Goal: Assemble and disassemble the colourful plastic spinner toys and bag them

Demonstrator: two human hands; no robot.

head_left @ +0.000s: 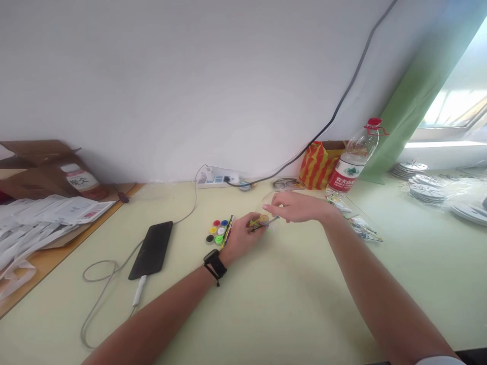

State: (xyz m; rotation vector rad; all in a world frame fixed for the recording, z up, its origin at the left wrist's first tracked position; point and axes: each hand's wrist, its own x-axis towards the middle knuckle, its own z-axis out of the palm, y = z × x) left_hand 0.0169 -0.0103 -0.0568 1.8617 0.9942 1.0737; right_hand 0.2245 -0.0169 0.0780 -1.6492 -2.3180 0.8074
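Note:
My left hand point(247, 233), with a black watch point(215, 263) at its wrist, rests on the table with fingers curled round a small pot with a tan lid point(264, 219) and thin brush-like sticks point(273, 220). Just above and to the right, my right hand point(294, 206) has thumb and fingers pinched together. Faint clear plastic point(268, 198) shows at its fingertips, apparently a bag. Left of my left hand stand several small paint pots point(219, 239) with red, blue, yellow, white, green and black lids. Thin coloured sticks point(229, 229) lie between them and the hand.
A black phone point(151, 251) on a charging cable lies to the left. A power strip point(217, 177) sits by the wall. Behind my right arm are a water bottle point(352, 159), a striped bag point(317, 165) and small packets point(362, 228). Stacked discs point(428, 190) lie far right.

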